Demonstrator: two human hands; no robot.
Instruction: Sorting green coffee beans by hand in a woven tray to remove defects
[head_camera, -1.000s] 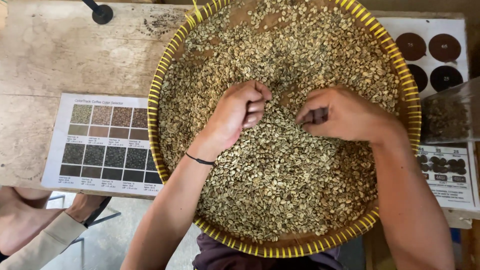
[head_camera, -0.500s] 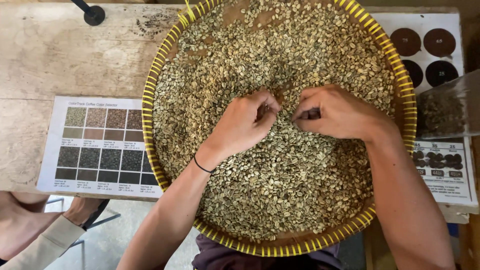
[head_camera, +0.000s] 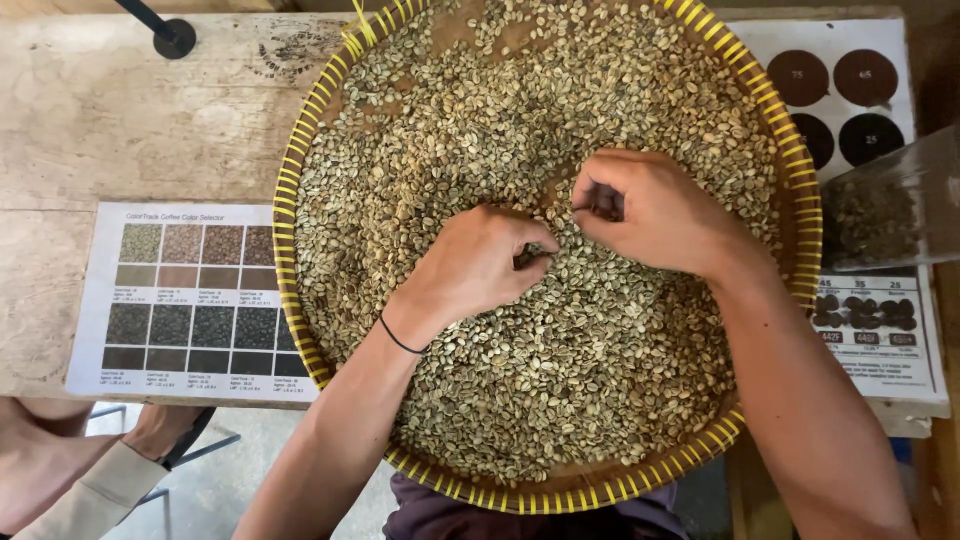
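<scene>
A big round woven tray with a yellow-banded rim holds a thick layer of pale green coffee beans. My left hand, with a thin black band at the wrist, rests on the beans near the tray's middle, thumb and forefinger pinched together on a few of them. My right hand lies just right of it and a little farther away. Its fingers are curled over some beans cupped in the palm. The two hands are close together but apart.
The tray sits on a worn wooden table. Left of it lies a colour chart sheet; to the right are a sheet with brown discs and a clear container of beans. Another person's arm shows at bottom left.
My left hand has slid toward me and its fingers have pinched down onto the beans. My right hand has shifted slightly away from me. The two hands are now staggered.
</scene>
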